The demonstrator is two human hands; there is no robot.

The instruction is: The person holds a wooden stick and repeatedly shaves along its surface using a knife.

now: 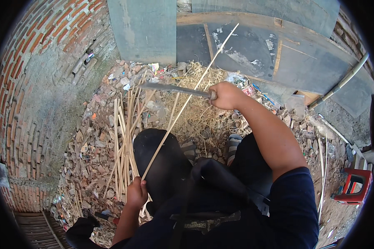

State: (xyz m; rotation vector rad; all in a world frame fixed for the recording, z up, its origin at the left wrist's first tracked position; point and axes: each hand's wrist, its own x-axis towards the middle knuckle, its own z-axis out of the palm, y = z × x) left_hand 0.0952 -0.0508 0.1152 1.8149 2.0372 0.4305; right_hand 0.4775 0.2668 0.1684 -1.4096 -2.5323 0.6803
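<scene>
My right hand point(226, 96) is closed round the handle of a long-bladed knife point(176, 89), whose blade points left and is slightly blurred toward its tip. The blade crosses a long, thin bamboo strip point(203, 76); whether they touch I cannot tell. Down by my left knee, my left hand point(136, 192) grips the strip's lower end. From there the strip slants up and to the right over my thigh. Beside my left leg lies a loose pile of similar pale strips point(122, 145). Curly shavings point(203, 120) cover the ground between and beyond my feet.
A brick wall point(33, 103) rises on the left. Grey panels point(245, 50) stand across the far side, with a pole point(340, 83) leaning at right. Rubble point(91, 162) and litter cover the ground. A red plastic stool point(355, 185) sits at far right, near more long strips point(322, 174).
</scene>
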